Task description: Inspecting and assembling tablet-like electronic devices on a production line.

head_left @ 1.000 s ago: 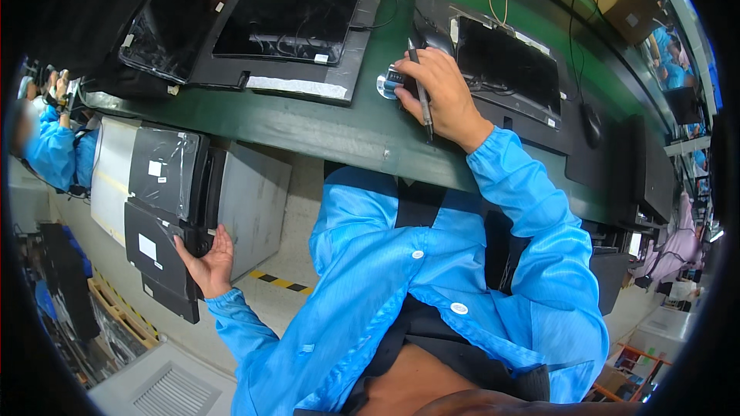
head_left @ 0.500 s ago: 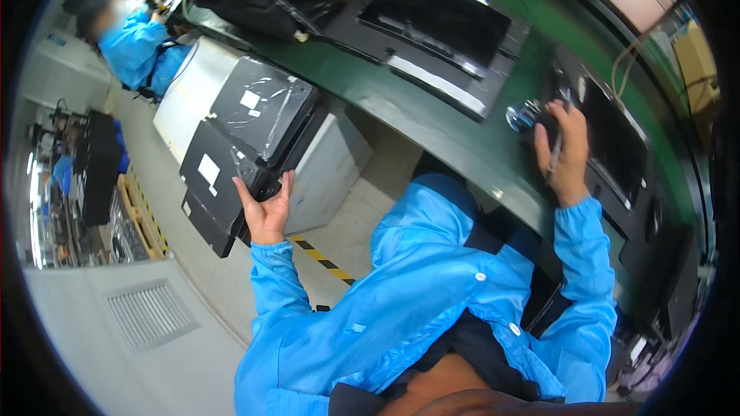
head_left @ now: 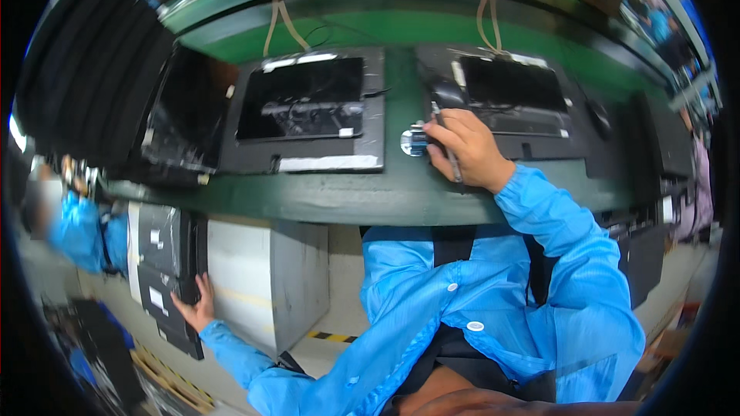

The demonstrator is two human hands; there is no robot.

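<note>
My right hand (head_left: 474, 156) is closed round a slim dark pen-like tool (head_left: 455, 163) above the green bench. Beside its fingertips sits a small shiny round clear-and-blue object (head_left: 414, 141); I cannot tell its kind. To the right of that hand, a dark screen panel (head_left: 515, 92) lies on a black padded board. Low at the left, my left hand (head_left: 198, 306) reaches out with thumb and fingers apart, at the edge of stacked flat black panels (head_left: 166, 285) with white labels. Whether its fingertips press on them is hard to see.
A second screen panel (head_left: 304, 100) lies on a black board at the bench's left, beside a film-wrapped dark panel (head_left: 189, 112). A white box (head_left: 243, 262) stands below the bench (head_left: 324, 200). A person in blue (head_left: 85, 231) sits at far left. Beige cables (head_left: 281, 23) hang behind.
The view has swung right and levelled along the bench. My left arm stays stretched toward the black panels; my right hand still holds the pen-like tool near the round object.
</note>
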